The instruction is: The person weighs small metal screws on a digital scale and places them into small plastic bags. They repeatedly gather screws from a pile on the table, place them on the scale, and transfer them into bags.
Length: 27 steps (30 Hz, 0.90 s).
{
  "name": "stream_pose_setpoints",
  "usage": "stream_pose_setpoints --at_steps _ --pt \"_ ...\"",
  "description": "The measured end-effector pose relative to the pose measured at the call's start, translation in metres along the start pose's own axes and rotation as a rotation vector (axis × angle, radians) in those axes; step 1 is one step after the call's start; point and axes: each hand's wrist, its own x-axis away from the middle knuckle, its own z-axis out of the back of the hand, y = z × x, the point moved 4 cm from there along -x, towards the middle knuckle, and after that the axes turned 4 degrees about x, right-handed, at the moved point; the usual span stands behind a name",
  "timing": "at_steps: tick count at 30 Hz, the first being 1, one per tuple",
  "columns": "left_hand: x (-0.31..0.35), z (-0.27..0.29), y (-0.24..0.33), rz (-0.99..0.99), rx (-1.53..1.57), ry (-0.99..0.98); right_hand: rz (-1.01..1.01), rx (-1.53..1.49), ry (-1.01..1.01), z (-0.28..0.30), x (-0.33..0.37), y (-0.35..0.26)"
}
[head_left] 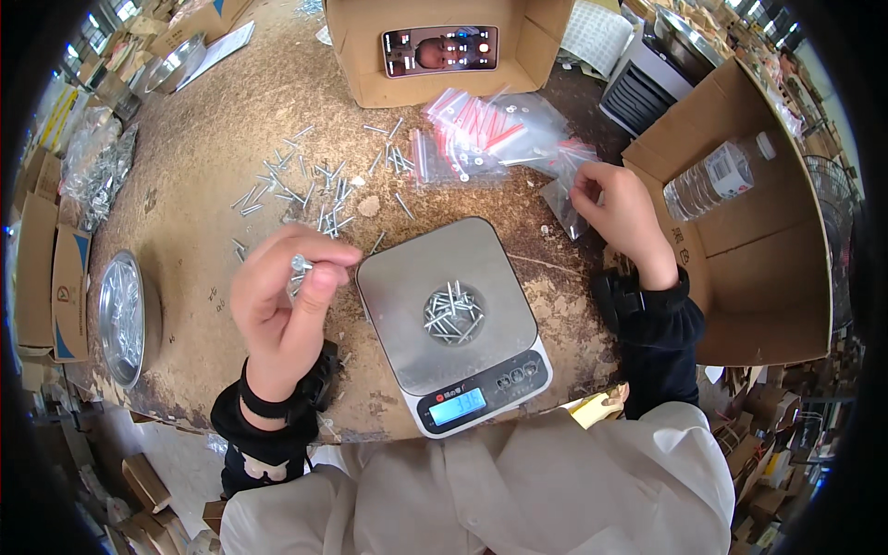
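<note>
My left hand (294, 291) is curled closed over several silvery nails (299, 265), their round heads showing between thumb and fingers. It hovers just left of a white-bodied digital scale (407, 356) with a steel top and a lit blue display. More of the nails (453, 313) lie in a small round dish on the scale. At the right, my right hand (618, 208) pinches the edge of a small clear zip bag (566, 208). Whether anything is inside that bag, I cannot tell. Beyond the scale, loose nails (324, 190) are scattered over the worn table.
A pile of clear zip bags with red strips (490, 134) lies at the far middle. Behind it, a phone (440, 51) leans in a cardboard box (370, 91). An open carton (768, 277) holding a plastic bottle (712, 180) stands right; a metal bowl (146, 324) sits left.
</note>
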Motion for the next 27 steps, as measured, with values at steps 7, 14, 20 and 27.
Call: stream_pose_setpoints --at_steps 7,14,20,27 --pt "-0.007 0.026 -0.019 0.155 -0.114 0.195 0.008 -0.059 0.050 0.011 -0.002 -0.014" --pt "-0.018 0.024 -0.019 -0.007 -0.584 0.057 0.282 -0.514 0.120 0.030 0.008 -0.055" --pt "-0.010 -0.005 0.011 0.003 -0.209 -0.260 0.474 -0.909 -0.050 0.031 0.034 -0.105" --pt "0.015 -0.038 0.032 -0.216 -0.158 -0.519 0.629 -1.044 -0.190 0.030 0.049 -0.138"
